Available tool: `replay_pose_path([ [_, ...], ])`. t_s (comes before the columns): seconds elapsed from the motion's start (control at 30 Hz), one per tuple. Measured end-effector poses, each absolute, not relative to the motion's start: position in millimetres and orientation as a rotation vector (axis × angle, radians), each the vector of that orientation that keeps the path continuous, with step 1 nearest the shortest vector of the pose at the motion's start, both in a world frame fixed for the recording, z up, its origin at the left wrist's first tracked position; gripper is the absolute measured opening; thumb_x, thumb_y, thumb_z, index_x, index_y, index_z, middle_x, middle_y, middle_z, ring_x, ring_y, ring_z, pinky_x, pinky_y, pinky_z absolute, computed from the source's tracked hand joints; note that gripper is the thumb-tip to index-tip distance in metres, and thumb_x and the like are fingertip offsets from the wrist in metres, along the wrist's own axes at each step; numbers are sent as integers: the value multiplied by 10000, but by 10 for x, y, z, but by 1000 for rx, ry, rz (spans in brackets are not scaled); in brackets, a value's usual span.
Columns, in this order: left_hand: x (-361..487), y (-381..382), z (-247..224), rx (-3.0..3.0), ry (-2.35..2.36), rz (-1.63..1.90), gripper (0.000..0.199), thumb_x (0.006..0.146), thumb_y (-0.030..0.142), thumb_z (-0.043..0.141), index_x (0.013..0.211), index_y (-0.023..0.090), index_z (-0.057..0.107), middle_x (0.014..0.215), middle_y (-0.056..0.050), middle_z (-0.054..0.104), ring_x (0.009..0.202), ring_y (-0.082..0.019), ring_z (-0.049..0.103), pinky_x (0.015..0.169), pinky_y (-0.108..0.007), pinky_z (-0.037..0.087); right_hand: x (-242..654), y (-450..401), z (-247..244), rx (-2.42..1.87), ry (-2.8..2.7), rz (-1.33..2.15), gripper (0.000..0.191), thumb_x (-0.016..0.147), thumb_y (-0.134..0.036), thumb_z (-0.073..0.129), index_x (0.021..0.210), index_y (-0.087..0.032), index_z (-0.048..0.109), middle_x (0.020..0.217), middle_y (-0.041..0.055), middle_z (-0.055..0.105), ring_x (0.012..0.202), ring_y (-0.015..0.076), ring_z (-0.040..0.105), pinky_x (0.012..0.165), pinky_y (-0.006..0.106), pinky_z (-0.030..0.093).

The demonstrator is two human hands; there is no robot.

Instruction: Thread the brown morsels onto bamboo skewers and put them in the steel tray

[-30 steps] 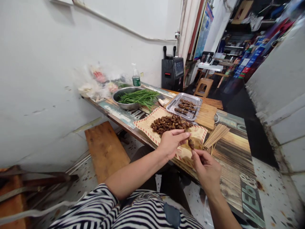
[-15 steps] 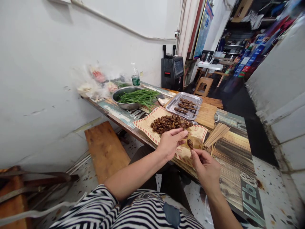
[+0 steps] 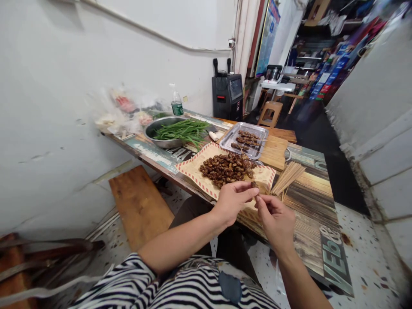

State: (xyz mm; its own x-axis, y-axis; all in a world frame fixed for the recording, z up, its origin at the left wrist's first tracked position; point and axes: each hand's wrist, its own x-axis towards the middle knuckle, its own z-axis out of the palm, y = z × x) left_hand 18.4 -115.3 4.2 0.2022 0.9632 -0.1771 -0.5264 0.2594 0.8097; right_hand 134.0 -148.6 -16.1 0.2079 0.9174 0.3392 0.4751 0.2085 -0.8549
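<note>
The counter (image 3: pixel 309 210) was partly covered by a red-edged paper sheet (image 3: pixel 196 159), on which brown pieces (image 3: pixel 225 168) were heaped. Over the sheet's near side, the left hand (image 3: pixel 231 202) and right hand (image 3: pixel 277 219) were pinched nearly closed, a small dark piece (image 3: pixel 254 184) being held between them.

I count one left hand (image 3: pixel 232 201) and one right hand (image 3: pixel 277 218) of mine; one heap of brown pieces (image 3: pixel 225 167); one paper sheet (image 3: pixel 193 161); one metal tray (image 3: pixel 243 126); one bowl (image 3: pixel 159 141); one bottle (image 3: pixel 177 105); one bundle of sticks (image 3: pixel 287 177).
</note>
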Motion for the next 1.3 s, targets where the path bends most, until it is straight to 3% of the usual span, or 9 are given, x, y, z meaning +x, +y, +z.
replay_pose_path([
  [0.6, 170, -1122, 71, 556, 730, 1189, 301, 513, 193, 773, 763, 82, 648, 753, -49, 630, 683, -104, 569, 727, -274, 433, 1333, -1485, -175, -1450, -1524, 438, 197, 809, -326, 521, 799, -172, 643, 666, 23, 642, 585, 129, 584, 542, 235, 462],
  [0.83, 76, -985, 115, 573, 766, 1296, 266, 541, 212, 759, 743, 90, 636, 726, -28, 611, 638, -75, 536, 628, -216, 413, 1440, -1542, -166, -1329, -1803, 159, 205, 822, -244, 511, 971, -177, 635, 910, 61, 671, 770, 153, 626, 694, 263, 490],
  [1.03, 19, -854, 117, 553, 811, 1355, 296, 552, 235, 747, 775, 90, 618, 713, -27, 598, 640, -81, 537, 576, -199, 400, 1554, -1548, -196, -1424, -1758, 171, 195, 824, -303, 507, 856, -177, 652, 780, 48, 675, 658, 149, 624, 624, 256, 492],
  [1.2, 19, -824, 110, 573, 809, 1361, 289, 551, 232, 739, 771, 90, 614, 719, -35, 610, 644, -87, 542, 586, -205, 405, 1539, -1496, -216, -1483, -1660, 474, 270, 852, -374, 456, 896, -171, 628, 538, -2, 577, 472, 121, 548, 479, 226, 444],
  [1.3, 14, -787, 114, 543, 803, 1369, 300, 551, 223, 737, 790, 89, 617, 732, -37, 608, 650, -85, 541, 582, -201, 405, 1494, -1480, -233, -1483, -1606, 613, 280, 853, -396, 455, 884, -170, 616, 495, -25, 535, 408, 99, 498, 432, 212, 414],
])
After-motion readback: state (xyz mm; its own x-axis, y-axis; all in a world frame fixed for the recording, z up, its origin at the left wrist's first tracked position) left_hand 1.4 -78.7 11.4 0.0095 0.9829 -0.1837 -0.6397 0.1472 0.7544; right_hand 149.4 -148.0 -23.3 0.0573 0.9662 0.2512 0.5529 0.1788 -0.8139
